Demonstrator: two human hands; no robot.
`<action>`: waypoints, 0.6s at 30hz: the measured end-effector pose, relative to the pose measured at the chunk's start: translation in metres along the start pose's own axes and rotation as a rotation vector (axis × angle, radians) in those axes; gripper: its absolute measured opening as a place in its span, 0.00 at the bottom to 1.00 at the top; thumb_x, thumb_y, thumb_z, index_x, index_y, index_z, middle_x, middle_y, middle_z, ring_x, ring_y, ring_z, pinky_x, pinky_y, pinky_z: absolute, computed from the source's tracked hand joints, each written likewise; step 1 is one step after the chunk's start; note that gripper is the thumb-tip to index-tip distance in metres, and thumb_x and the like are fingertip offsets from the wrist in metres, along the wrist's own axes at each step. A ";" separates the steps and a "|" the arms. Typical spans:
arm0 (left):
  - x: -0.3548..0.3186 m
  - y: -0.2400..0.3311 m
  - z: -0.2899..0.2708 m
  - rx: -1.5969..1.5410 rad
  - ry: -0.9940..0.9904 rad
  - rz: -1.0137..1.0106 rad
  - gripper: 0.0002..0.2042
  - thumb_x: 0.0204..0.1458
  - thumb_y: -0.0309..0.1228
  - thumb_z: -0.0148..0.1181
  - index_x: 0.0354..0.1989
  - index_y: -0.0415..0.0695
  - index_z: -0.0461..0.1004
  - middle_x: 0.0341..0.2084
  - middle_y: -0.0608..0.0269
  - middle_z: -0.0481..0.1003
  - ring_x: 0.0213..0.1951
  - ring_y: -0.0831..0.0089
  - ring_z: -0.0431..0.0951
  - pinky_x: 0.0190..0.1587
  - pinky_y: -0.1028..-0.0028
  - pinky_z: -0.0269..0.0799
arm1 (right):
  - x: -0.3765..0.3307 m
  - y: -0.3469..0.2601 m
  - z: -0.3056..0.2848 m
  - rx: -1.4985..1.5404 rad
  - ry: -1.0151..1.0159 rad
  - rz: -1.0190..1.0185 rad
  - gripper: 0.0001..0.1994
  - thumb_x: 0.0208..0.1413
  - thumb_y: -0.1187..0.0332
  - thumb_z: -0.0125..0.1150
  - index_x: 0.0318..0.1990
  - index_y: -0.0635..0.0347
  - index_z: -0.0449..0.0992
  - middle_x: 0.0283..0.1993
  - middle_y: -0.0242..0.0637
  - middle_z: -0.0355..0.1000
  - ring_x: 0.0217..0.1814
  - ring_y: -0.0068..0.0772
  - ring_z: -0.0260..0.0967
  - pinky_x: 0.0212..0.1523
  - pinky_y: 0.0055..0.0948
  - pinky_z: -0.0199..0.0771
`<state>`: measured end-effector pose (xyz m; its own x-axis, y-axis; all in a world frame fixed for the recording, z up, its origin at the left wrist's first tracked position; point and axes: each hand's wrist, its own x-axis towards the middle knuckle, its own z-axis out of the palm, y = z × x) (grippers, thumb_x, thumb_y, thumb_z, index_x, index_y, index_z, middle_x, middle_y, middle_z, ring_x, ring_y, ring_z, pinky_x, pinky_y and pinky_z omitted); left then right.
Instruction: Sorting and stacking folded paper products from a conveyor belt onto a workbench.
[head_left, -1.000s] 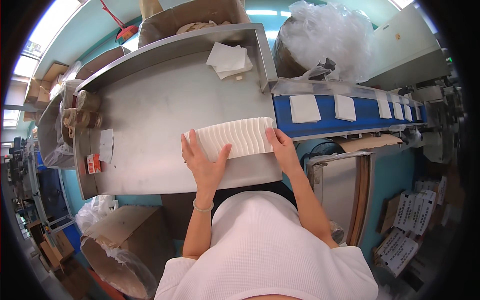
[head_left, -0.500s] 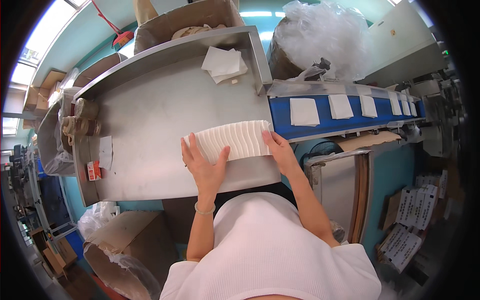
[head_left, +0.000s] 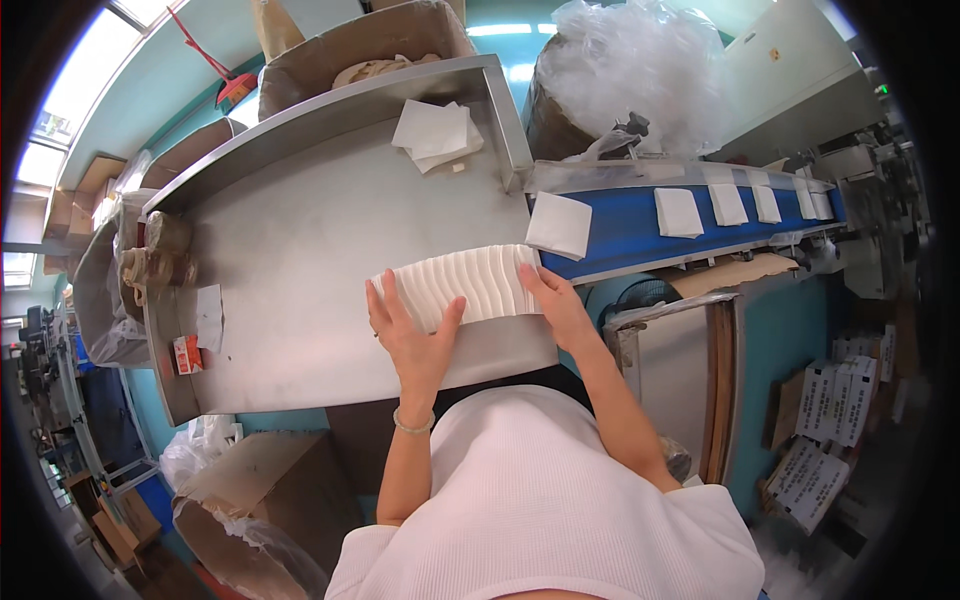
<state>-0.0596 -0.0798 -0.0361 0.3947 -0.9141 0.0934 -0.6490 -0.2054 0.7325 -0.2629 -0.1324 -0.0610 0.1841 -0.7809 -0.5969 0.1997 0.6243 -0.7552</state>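
A row of white folded paper napkins [head_left: 465, 278] stands on edge along the near right part of the steel table, its folds side by side. My left hand [head_left: 417, 348] holds its left end, fingers and thumb spread across the napkins. At the right end, my right hand [head_left: 562, 308] presses thumb and fingers against the last napkins. Just beyond the row, a single folded napkin [head_left: 560, 225] juts from the blue conveyor belt [head_left: 625, 218] over the table edge. More napkins [head_left: 679, 213] lie spaced out along the belt.
The steel table [head_left: 300, 220] has raised rims. Loose white sheets [head_left: 435, 132] lie at its back; a paper strip [head_left: 209, 318] and a small red-and-white packet [head_left: 187, 355] lie at its left. Cardboard boxes [head_left: 270, 470] stand around it, with a large bundle of clear plastic [head_left: 635, 75] behind the belt.
The napkins on the belt have shifted left, and the nearest one has come partly off its end, turning slightly. Both hands stay on the row; the view has shifted slightly.
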 end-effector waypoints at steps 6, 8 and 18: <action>0.004 -0.006 -0.002 -0.018 0.021 -0.003 0.49 0.45 0.49 0.75 0.71 0.40 0.53 0.69 0.30 0.47 0.69 0.38 0.51 0.65 0.44 0.52 | 0.000 0.008 -0.022 0.071 0.194 -0.062 0.18 0.65 0.60 0.57 0.55 0.64 0.73 0.42 0.33 0.76 0.38 0.22 0.72 0.35 0.21 0.72; 0.002 -0.003 -0.001 -0.029 0.001 0.000 0.50 0.44 0.49 0.75 0.71 0.39 0.52 0.69 0.30 0.47 0.69 0.38 0.51 0.65 0.44 0.52 | 0.009 -0.002 -0.022 0.212 0.158 -0.070 0.18 0.67 0.58 0.56 0.55 0.64 0.73 0.44 0.36 0.76 0.41 0.21 0.72 0.39 0.22 0.74; 0.006 -0.005 0.004 0.035 0.021 0.031 0.51 0.44 0.50 0.74 0.71 0.39 0.52 0.69 0.29 0.45 0.68 0.36 0.51 0.64 0.43 0.53 | -0.002 0.003 -0.015 -0.031 -0.056 0.059 0.18 0.64 0.61 0.59 0.56 0.62 0.74 0.45 0.33 0.77 0.44 0.25 0.74 0.44 0.25 0.73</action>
<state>-0.0570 -0.0857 -0.0418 0.3875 -0.9126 0.1306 -0.6832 -0.1891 0.7053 -0.2771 -0.1291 -0.0663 0.2481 -0.7398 -0.6254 0.1568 0.6677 -0.7277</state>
